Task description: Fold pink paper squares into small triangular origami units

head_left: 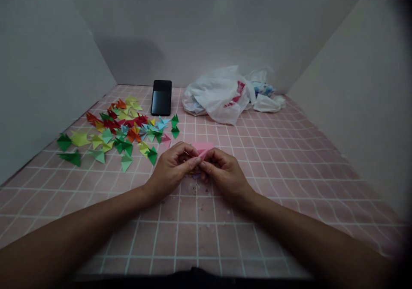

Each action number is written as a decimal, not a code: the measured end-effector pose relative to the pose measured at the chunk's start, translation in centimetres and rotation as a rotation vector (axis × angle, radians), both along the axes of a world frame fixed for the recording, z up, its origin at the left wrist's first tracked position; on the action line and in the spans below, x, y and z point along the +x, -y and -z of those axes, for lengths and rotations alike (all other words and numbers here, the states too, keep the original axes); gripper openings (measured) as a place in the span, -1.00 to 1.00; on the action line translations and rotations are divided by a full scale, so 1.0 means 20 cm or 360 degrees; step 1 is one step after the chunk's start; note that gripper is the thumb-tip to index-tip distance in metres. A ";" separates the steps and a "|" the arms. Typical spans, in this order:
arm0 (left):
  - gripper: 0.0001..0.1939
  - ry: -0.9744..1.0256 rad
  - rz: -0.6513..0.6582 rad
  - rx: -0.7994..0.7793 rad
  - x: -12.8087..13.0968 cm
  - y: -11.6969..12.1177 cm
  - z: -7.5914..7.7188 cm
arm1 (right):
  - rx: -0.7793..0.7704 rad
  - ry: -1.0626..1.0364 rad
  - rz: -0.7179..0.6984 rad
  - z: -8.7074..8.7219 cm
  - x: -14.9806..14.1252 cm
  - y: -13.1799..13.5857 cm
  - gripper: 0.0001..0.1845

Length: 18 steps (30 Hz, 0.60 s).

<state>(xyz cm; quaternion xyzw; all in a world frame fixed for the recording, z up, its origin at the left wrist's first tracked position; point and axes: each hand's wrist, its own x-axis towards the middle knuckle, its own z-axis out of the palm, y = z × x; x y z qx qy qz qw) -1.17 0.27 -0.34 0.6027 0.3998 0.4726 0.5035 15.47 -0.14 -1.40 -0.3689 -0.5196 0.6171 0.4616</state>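
My left hand (172, 169) and my right hand (223, 173) meet at the middle of the mat, fingertips pinching a folded pink paper piece (202, 149) between them. Part of that paper is hidden by my fingers. Just left of my hands lies a heap of folded origami paper triangles (122, 134) in green, red, orange, yellow and blue. A small pink one (166, 140) sits at the heap's edge, close to my left hand. Paper crumbs are scattered on the mat below my hands.
A pink grid-patterned mat (206, 237) covers the surface, walled by white boards on three sides. A black smartphone (161, 97) lies at the back, and a crumpled white plastic bag (219, 95) with red print sits to its right.
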 end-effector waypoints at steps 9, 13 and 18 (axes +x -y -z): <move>-0.97 -0.0172 -0.0063 0.0345 -0.01 -0.01 0.03 | 0.0067 0.0067 -0.0025 0.02 0.01 -0.01 -0.84; -0.98 -0.0240 -0.0074 0.0466 -0.02 -0.01 0.03 | 0.0067 0.0060 0.0008 0.02 0.01 -0.01 -0.85; -0.90 -0.0560 -0.0210 0.0874 -0.02 -0.02 0.04 | 0.0001 -0.0088 0.0105 0.02 0.01 -0.02 -0.84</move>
